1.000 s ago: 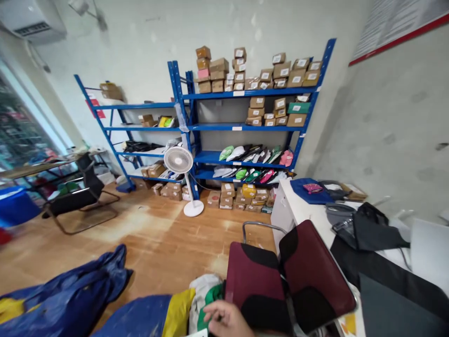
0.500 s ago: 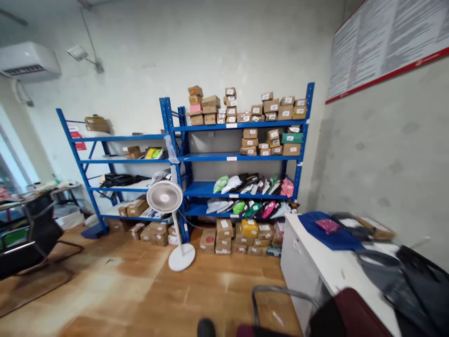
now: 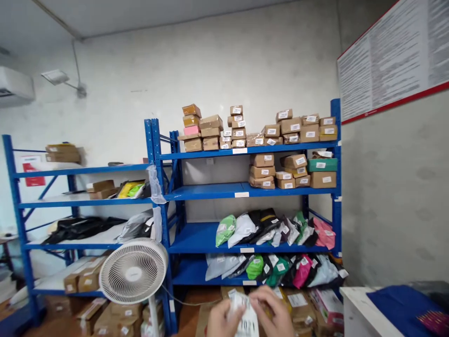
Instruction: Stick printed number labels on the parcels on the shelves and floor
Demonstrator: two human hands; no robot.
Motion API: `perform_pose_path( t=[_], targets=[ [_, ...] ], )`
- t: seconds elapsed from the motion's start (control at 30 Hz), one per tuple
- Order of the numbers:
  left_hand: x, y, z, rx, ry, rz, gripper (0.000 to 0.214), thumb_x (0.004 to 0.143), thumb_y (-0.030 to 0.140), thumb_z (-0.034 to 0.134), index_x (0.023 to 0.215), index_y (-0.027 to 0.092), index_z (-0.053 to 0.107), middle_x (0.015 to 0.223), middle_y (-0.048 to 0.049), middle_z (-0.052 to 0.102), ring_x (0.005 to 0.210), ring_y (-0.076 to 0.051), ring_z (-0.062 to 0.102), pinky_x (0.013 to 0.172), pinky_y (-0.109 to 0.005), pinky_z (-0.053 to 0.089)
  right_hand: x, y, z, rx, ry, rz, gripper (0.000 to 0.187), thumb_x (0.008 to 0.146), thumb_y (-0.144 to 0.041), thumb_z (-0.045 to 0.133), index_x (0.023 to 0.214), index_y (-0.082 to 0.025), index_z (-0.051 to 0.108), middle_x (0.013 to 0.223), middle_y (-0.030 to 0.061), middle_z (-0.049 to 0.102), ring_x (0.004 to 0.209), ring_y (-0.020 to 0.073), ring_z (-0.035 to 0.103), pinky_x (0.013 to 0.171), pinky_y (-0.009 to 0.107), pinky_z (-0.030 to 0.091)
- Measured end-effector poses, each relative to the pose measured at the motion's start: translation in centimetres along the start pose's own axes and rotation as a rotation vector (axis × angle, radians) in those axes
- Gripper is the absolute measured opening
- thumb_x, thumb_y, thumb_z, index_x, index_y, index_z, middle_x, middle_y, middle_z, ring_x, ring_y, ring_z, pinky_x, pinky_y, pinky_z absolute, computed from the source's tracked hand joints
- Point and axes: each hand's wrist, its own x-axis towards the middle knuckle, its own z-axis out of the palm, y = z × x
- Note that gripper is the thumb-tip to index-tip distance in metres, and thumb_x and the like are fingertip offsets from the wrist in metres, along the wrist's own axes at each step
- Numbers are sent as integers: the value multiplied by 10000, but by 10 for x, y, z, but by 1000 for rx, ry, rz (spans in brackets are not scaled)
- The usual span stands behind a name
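"White paper, that label (image 3: 248, 325), low in the middle of the view. What has hold of it?"

"Two bare hands. The left hand (image 3: 220, 320) pinches its left side, fingers closed, one digit laid across the face."

"And the right hand (image 3: 275, 312)?"

"At the right edge, fingers drawn together on the paper. They're a little blurred."

"Can you read the print?"

"7021, in dark figures; the line above is partly covered."

"What stands behind?"

"A blue rack (image 3: 196, 237). Cardboard parcels (image 3: 211, 122) with white stickers are stacked on its top two shelves, and soft mailers (image 3: 244, 229), some green, white, black or pink, lie in rows on the two lower ones. More boxes (image 3: 298, 302) sit on the floor beneath."

"To the sides?"

"Left, a white fan (image 3: 133, 274) before a second rack (image 3: 84, 203). Right, a white worktop (image 3: 363, 304) carrying blue fabric (image 3: 393, 302) and something pink and patterned (image 3: 435, 323), with a red-edged notice board (image 3: 393, 61) on the wall above."
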Motion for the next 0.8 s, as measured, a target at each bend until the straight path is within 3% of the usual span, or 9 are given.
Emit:
perform_pose_path(
  t=[0.07, 0.17, 0.27, 0.37, 0.53, 0.6, 0.7, 0.8],
  targets=[
    [71, -6, -20, -98, 37, 55, 470, 799, 611, 580, 726, 158, 679, 722, -49, 683, 719, -217, 622, 663, -315, 490, 73, 0, 26, -55, -45, -129, 212, 901, -347, 542, 857, -231, 714, 842, 72, 671, 818, 208, 647, 705, 314, 519],
    [178, -3, -60, -215, 12, 173, 399, 730, 493, 715, 902, 133, 710, 898, -79, 732, 820, -231, 643, 725, -293, 491, 188, 0, 71, -75, -72, -303, 168, 902, -275, 553, 867, -221, 709, 850, 57, 663, 834, 188, 628, 717, 294, 495],
    [289, 4, -106, -190, -94, 217, 397, 668, 453, 772, 878, 121, 720, 887, -93, 742, 786, -240, 665, 673, -280, 488, 308, 8, 113, -98, 30, -457, 157, 891, -242, 558, 858, -214, 708, 872, 53, 663, 840, 181, 619, 700, 279, 487],
    [404, 9, -152, -91, -145, 289, 385, 661, 470, 768, 817, 121, 721, 807, -85, 734, 724, -231, 664, 631, -276, 478, 438, 22, 149, -154, 243, -594, 161, 884, -273, 558, 896, -202, 702, 903, 61, 662, 845, 184, 614, 751, 295, 488],
    [599, 18, -219, -118, -122, 415, 383, 712, 499, 722, 747, 118, 710, 750, -85, 714, 669, -195, 642, 593, -261, 460, 680, 45, 207, -321, 404, -634, 153, 833, -265, 595, 911, -176, 693, 837, 44, 654, 761, 176, 579, 770, 302, 471],
    [670, 23, -240, -193, -116, 445, 387, 709, 475, 737, 874, 125, 716, 784, -82, 724, 682, -189, 648, 607, -263, 474, 766, 54, 229, -407, 456, -610, 156, 830, -240, 594, 926, -162, 689, 840, 49, 643, 768, 177, 565, 784, 304, 465],
    [757, 30, -259, -329, -118, 526, 524, 667, 453, 783, 1077, 148, 663, 861, -82, 735, 727, -198, 668, 648, -286, 507, 855, 66, 253, -548, 500, -609, 141, 837, -200, 588, 923, -142, 684, 883, 77, 619, 802, 188, 561, 817, 321, 461],
    [817, 36, -265, -376, -135, 629, 463, 678, 528, 751, 913, 133, 685, 810, -76, 726, 686, -182, 646, 627, -273, 492, 887, 74, 262, -734, 549, -675, 147, 841, -203, 607, 960, -145, 671, 993, 119, 587, 896, 229, 562, 860, 370, 452]
  ],
)
